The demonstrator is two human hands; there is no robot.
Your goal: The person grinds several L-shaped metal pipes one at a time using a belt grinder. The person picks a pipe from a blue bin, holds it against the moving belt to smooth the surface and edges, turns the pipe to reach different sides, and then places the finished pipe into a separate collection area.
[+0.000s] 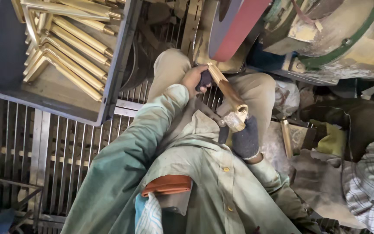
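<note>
You sit over a metal grate floor, near a worn green-edged machine with its red sanding belt. A grey crate holds brass handles. Your left hand and gloved right hand both grip one brass handle, apart, its upper tip just below the belt.

The floor is a metal grate with long thin bars, dark and dusty underneath. On the left sits a big grey bin with gold-coloured metal bars piled inside it. At the top is a large old machine, painted cream and green (the paint is chipped and dirty), and a red belt runs over it. On the right lie rags and cloths, brown and yellow-green, with one checked cloth in the corner. The light is dim and soft.
</note>
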